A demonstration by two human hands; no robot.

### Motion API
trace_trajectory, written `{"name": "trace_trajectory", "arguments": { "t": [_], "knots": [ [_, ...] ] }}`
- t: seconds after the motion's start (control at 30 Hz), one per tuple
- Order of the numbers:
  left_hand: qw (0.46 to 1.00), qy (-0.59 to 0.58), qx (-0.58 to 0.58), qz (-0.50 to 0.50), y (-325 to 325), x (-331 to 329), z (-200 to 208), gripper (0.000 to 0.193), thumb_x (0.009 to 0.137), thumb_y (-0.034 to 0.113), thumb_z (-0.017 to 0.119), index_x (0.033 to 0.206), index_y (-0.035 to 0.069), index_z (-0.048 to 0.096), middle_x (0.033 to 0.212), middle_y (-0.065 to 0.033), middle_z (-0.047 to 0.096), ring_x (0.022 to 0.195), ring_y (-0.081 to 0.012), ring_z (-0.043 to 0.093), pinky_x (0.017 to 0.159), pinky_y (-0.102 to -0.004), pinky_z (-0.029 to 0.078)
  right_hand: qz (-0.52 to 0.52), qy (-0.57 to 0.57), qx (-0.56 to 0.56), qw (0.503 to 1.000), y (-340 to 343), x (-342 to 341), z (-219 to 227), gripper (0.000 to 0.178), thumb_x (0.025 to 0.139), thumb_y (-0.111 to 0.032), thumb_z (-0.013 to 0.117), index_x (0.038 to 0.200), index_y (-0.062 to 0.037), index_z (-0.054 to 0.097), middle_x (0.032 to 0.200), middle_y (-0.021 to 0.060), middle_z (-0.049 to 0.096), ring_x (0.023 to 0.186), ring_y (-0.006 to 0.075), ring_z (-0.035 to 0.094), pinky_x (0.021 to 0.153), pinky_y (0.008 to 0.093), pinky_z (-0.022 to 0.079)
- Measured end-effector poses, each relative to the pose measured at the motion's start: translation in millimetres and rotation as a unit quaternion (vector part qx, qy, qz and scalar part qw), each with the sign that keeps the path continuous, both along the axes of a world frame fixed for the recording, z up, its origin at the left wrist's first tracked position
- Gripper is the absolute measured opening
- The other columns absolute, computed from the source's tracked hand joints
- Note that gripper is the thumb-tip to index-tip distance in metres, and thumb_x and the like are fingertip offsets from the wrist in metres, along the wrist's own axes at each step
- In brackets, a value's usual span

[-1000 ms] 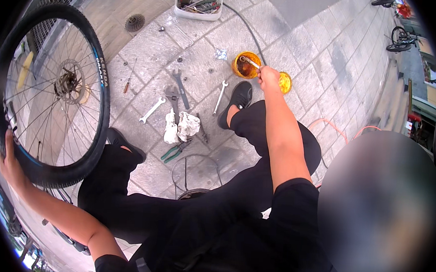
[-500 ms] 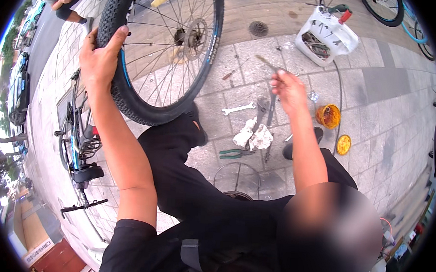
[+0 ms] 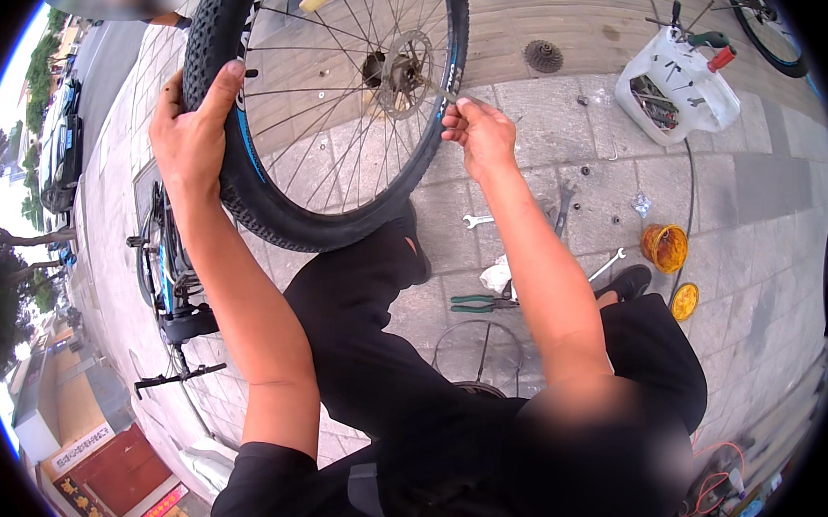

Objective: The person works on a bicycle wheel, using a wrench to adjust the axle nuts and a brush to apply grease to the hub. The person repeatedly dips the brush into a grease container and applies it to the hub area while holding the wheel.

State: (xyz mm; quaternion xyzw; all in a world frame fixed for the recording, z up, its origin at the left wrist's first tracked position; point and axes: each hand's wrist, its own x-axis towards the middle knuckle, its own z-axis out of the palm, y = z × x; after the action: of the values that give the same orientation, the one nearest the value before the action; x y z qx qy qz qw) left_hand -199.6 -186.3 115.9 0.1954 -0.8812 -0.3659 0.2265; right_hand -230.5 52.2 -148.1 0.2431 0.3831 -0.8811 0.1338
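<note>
A bicycle wheel (image 3: 284, 227) with a black knobbly tyre stands tilted in front of me, its lower edge by my left leg. My left hand (image 3: 194, 135) is closed round the tyre's left side, thumb on the inner edge. Between the pinched fingertips of my right hand (image 3: 481, 138) is a thin stick-like tool (image 3: 440, 92). Its far end reaches the hub (image 3: 402, 76) beside the brake disc; whether it touches is too small to tell. My right fingers are near the tyre's right side.
Green-handled pliers (image 3: 472, 305), a white rag (image 3: 495, 275), an open-ended wrench (image 3: 608, 265) and a dark wrench (image 3: 564, 206) lie on the paving. Beyond are a cassette (image 3: 543, 57), a cut white jug (image 3: 669, 131) of tools and an orange tub (image 3: 664, 248). A bicycle (image 3: 165, 274) lies left.
My right hand has moved left and up, from above the paving to the wheel, bringing the thin tool's end to the hub. My left hand keeps its grip on the tyre.
</note>
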Motion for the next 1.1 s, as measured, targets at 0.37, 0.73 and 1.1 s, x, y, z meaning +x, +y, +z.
{"name": "trace_trajectory", "arguments": {
  "t": [0.37,0.73,1.1],
  "knots": [
    [1.0,0.017,0.025,-0.009,-3,0,-4,0.071,0.079,0.031,0.09,0.127,-0.012,0.059,0.107,-0.0124,0.07,0.091,-0.0147,0.064,0.083,-0.0253,0.05,-0.016,0.107,0.136,0.985,-21,-7,-13,0.024,0.097,-0.012,0.065,0.11,0.0078,0.069,0.093,0.0133,0.071,0.077,0.021,0.07,0.067,0.0326,0.059],
    [0.999,0.007,0.043,0.007,-13,7,-9,0.066,0.081,0.032,0.088,0.127,-0.007,0.062,0.098,-0.008,0.068,0.076,-0.0119,0.061,0.067,-0.0243,0.05,0.03,0.342,0.509,0.789,-6,7,1,0.017,0.093,-0.012,0.064,0.107,-0.0036,0.071,0.101,0.017,0.069,0.092,0.0386,0.068,0.083,0.0428,0.055],
    [0.998,0.029,0.064,-0.003,-30,11,-18,0.06,0.083,0.026,0.086,0.125,-0.008,0.06,0.101,-0.0091,0.068,0.079,-0.0127,0.062,0.069,-0.0246,0.051,0.006,0.327,0.461,0.825,-10,-1,3,0.019,0.094,-0.012,0.065,0.108,-0.0012,0.072,0.1,0.0166,0.071,0.091,0.0329,0.07,0.081,0.0367,0.054]
  ]
}}
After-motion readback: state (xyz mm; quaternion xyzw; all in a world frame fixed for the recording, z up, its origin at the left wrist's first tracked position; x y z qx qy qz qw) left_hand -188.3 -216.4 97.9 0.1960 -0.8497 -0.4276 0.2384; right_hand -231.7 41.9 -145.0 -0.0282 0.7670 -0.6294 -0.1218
